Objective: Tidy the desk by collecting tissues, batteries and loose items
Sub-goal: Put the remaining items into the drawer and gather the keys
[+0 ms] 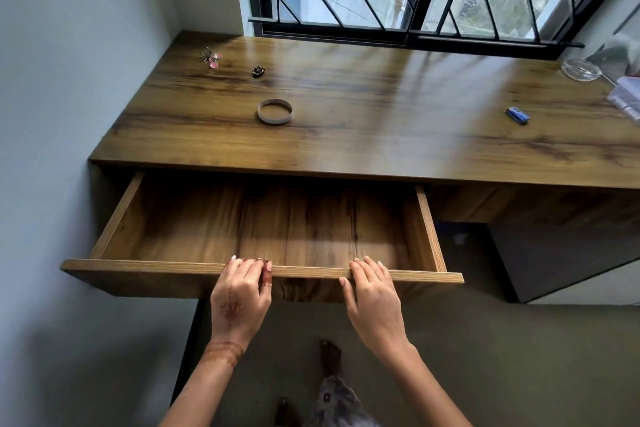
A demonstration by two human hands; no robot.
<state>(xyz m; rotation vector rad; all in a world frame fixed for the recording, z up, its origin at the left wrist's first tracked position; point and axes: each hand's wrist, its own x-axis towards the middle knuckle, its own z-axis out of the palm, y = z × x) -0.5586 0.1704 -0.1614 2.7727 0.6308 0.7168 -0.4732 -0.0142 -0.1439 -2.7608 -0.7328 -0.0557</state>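
Head view | left hand [240, 295] and right hand [374, 302]: fingers [367, 266] curled over drawer [166, 267] front rim | drawer out, likely to receive counter [381, 121] items

The wooden counter [381, 97] carries a pink-and-metal trinket [210, 58], a small dark object [258, 71], a tape ring [274, 111], a blue lighter [517, 115], a glass ashtray [581, 69] and a clear plastic box [627, 98].

left hand [240, 298] with reddish-brown henna motif [230, 310] on its back, henna-stained fingertips, henna band [223, 352] round the wrist, right hand [374, 302] with short pale nails, bare forearms, bare feet [330, 355], grey-white patterned garment [332, 399] at the legs
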